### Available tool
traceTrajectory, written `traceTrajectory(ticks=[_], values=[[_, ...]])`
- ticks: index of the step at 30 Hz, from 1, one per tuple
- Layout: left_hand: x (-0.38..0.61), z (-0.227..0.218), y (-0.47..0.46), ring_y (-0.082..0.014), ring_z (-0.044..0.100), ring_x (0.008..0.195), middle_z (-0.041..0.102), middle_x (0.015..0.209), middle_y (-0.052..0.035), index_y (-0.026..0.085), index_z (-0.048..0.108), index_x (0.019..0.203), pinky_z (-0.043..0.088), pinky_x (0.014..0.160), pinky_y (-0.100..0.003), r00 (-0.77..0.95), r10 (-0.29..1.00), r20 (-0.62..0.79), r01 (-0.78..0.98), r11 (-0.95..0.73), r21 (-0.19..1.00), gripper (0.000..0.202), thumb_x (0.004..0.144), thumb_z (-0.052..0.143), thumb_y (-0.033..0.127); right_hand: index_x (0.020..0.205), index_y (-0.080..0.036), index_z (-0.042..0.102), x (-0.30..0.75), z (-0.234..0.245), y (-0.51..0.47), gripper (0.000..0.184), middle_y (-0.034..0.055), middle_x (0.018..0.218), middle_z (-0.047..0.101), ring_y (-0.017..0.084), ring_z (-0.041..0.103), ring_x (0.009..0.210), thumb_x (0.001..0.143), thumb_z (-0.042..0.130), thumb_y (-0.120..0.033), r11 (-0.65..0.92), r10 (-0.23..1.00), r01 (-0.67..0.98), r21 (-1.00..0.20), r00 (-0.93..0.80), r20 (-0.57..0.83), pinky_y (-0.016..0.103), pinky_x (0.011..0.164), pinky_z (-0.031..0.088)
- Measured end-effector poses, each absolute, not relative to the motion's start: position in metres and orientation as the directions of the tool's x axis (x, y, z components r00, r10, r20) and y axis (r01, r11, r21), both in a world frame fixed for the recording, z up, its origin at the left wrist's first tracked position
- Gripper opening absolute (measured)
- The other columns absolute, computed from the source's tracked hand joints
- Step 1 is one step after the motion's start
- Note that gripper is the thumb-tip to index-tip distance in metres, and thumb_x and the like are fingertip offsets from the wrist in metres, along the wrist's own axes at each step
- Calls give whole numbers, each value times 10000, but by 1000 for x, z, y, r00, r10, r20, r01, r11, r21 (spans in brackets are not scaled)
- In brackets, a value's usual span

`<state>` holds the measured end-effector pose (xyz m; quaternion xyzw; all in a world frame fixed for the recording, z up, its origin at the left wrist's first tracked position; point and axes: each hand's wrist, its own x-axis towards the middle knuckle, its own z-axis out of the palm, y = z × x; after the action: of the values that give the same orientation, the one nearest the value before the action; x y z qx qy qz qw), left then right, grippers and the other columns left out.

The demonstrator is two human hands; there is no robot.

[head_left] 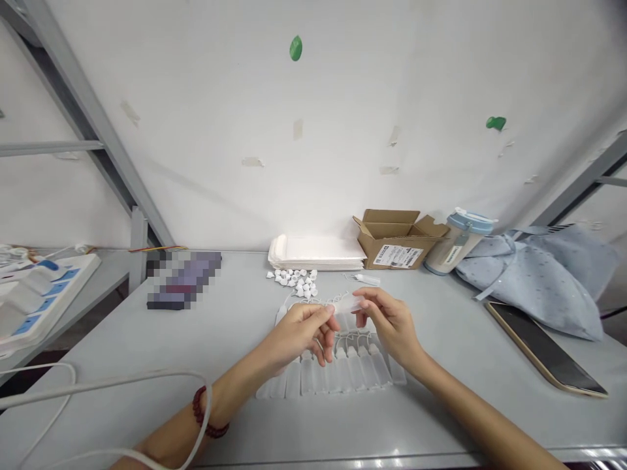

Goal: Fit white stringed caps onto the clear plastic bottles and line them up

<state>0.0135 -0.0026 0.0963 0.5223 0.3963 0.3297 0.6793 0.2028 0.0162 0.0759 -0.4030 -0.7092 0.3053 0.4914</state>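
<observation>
And here's the tube, up between the two hands, above the table and just to the far side of the near row of tubes. Look at the line of it: the long axis runs left to right, right end a touch farther off, so it lies across the row below, where the tubes point near to far. Neither hand is nearer; both are touching it. The left hand has the left end pinched between thumb and forefinger, the other fingers loosely curled and free. Over on the right, the right hand has the right end in a light fingertip pinch, palm hollow, nothing else in it that shows.

The tube itself: slim, whitish, see-through in a cloudy way, smooth and plain along the middle. Both ends are masked by fingers, so can't tell whether a cap is on. Far and left, a scatter of white caps; far and right, one lone tube lying apart.
</observation>
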Motion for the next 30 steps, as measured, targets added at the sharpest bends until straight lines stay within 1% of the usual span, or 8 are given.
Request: traceTrajectory(ticks=[5,8,11,19,22,25,28,30], values=[[13,101,-4,-98,519,418,484,514,30,131,541,678,412,438,-220,477,854,-209,-77,278,958,417,857,437,493,937,-200,621,203,74,14,180,-21,551,582,127,555,471,855,542,-339,527,846,350,-774,-295,443,249,502,433],[11,103,-5,-64,463,374,398,468,64,134,509,595,370,459,-206,490,852,-182,-79,252,965,418,867,439,444,957,-216,628,203,75,12,191,24,704,649,143,562,527,810,609,-336,598,801,398,-696,-329,500,263,509,441],[11,103,-6,-57,438,366,370,462,69,134,505,566,351,467,-210,507,844,-175,-79,247,966,417,870,433,411,993,-216,612,204,79,8,180,55,816,659,155,563,585,843,558,-300,652,758,414,-635,-357,546,281,558,448],[13,95,-5,-68,453,406,421,476,56,127,554,616,378,488,-214,524,849,-72,-24,100,995,381,873,446,386,885,-161,597,207,88,4,245,-7,587,534,99,441,463,906,424,-332,584,797,344,-736,-416,438,234,469,353],[12,96,-6,-85,491,470,492,492,36,134,576,658,402,544,-218,516,856,-17,83,-30,996,361,889,428,367,803,-150,580,206,90,5,285,-51,476,420,80,367,410,901,425,-368,496,837,276,-823,-406,368,222,434,301],[12,97,-9,-95,507,507,521,517,28,144,577,665,409,561,-216,504,864,15,173,-118,978,359,895,412,364,742,-150,553,205,90,7,322,-73,436,348,69,314,385,878,454,-423,325,882,179,-929,-412,229,214,405,253],[14,97,-12,-97,502,517,512,529,29,154,548,637,388,541,-209,489,870,64,277,-225,934,351,895,400,341,670,-153,521,206,88,11,354,-87,424,300,52,257,361,849,493,-457,112,884,42,-993,-461,80,206,377,196],[15,94,-14,-92,456,503,461,507,37,162,487,580,345,516,-210,467,870,159,376,-358,855,349,889,400,300,620,-154,499,205,87,13,367,-96,425,258,40,218,352,836,521,-450,-9,864,-34,-999,-503,10,202,365,155]])
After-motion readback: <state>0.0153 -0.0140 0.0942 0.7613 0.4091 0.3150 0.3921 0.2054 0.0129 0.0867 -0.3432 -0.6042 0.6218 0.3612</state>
